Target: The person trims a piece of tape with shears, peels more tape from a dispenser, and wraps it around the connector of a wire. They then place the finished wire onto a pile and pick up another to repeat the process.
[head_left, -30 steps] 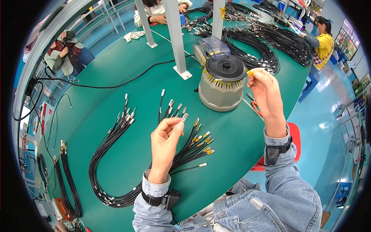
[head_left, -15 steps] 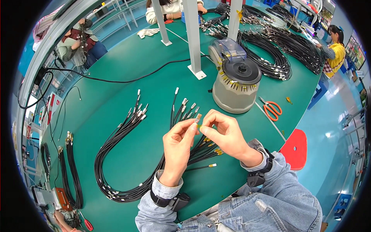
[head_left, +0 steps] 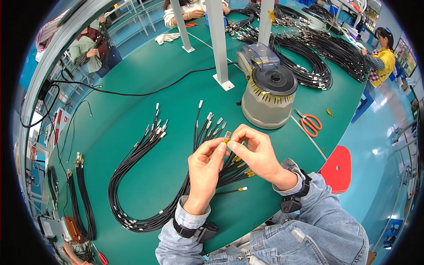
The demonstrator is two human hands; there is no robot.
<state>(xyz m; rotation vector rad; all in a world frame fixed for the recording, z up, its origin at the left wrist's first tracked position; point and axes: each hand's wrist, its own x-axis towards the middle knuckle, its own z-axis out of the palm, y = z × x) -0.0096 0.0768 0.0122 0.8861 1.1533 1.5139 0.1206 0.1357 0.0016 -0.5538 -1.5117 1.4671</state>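
Observation:
Between the thumb and fingers of my left hand (head_left: 205,170) is a cable with a small metal connector (head_left: 227,135) poking up from the fingertips. A bit of yellow tape (head_left: 225,141) sits against the connector's base. My right hand (head_left: 257,154) is closed in a pinch on that tape, its fingertips touching the left ones. Beneath both hands lie black cables (head_left: 232,170), several with yellow-wrapped ends. More of this bundle (head_left: 152,224) curves round to the left, ending in silvery connectors. How much of the tape is wrapped round the cable is hidden by my fingers.
A round grey tape dispenser (head_left: 268,104) stands beyond my right hand, with orange-handled scissors (head_left: 310,123) beside it. Grey posts (head_left: 217,48) rise from the green table (head_left: 132,106). Large cable coils (head_left: 309,66) lie at the far right. A red stool (head_left: 338,170) is at the right.
My hands have drawn slightly closer, and the yellow tape now rests against the connector, which shows more of its metal face. At the far left, a co-worker's arms and held cables have shifted.

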